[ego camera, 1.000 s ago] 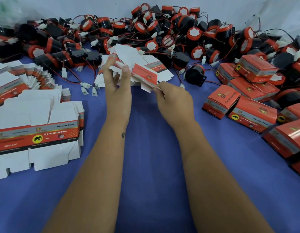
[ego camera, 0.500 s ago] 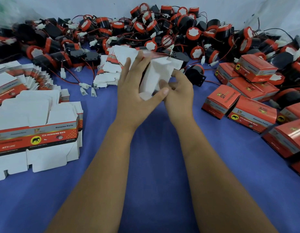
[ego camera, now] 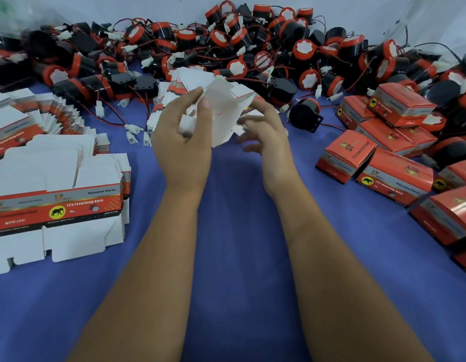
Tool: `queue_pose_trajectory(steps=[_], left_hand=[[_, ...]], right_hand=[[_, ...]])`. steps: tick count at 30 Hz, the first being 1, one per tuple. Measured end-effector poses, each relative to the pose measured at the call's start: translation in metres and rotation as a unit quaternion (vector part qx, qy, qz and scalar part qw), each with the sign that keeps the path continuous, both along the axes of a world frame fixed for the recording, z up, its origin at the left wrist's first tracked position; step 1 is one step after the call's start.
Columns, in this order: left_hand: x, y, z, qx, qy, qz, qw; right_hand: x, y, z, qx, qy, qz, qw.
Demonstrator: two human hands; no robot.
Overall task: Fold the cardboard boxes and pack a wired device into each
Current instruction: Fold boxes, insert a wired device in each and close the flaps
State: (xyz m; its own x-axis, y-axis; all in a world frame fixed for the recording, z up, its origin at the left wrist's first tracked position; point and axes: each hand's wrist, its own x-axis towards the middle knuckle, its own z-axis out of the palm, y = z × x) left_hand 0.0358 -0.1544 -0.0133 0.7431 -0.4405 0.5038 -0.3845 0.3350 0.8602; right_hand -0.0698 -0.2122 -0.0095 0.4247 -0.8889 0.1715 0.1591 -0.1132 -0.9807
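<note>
left hand (ego camera: 182, 142) grip pinching white matte carton (ego camera: 221, 113) | right hand (ego camera: 265, 134) grip spread beside it

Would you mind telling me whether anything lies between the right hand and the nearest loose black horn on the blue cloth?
Nothing visible does. The right hand hangs beside the box blank that the left hand grips, and only bare blue cloth separates it from the lone black horn just to its right.

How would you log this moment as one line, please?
step: folding box | left hand: holds white carton | right hand: open beside carton | wired device: not yet packed
</note>
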Motion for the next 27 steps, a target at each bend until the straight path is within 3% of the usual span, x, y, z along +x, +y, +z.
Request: queue_pose_trajectory(steps=[4,7,13,16,21,24,27], left_hand=[[0.0,0.0,0.0,0.005,-0.008,-0.058,0.998],[0.004,0.0,0.002,0.003,-0.018,-0.134,0.991],[0.006,0.004,0.005,-0.044,0.142,-0.176,0.973],[0.009,-0.002,0.004,-0.033,0.202,-0.176,0.963],[0.014,-0.01,-0.001,0.026,0.247,-0.089,0.965],[0.012,-0.013,0.0,0.035,0.304,-0.188,0.933],[-0.001,-0.016,0.002,0.043,0.272,-0.238,0.932]], right_hand=[[-0.001,0.0,0.001,-0.011,-0.038,0.082,0.996],[-0.002,0.002,0.003,-0.01,-0.018,0.084,0.996],[-0.012,-0.007,-0.001,-0.007,-0.027,0.208,0.978],[-0.008,-0.005,-0.002,0.005,0.003,0.151,0.989],[-0.005,-0.007,-0.004,0.034,-0.01,0.035,0.999],[-0.004,-0.006,-0.003,0.051,-0.004,0.013,0.999],[-0.001,-0.006,-0.004,0.074,-0.019,0.013,0.997]])
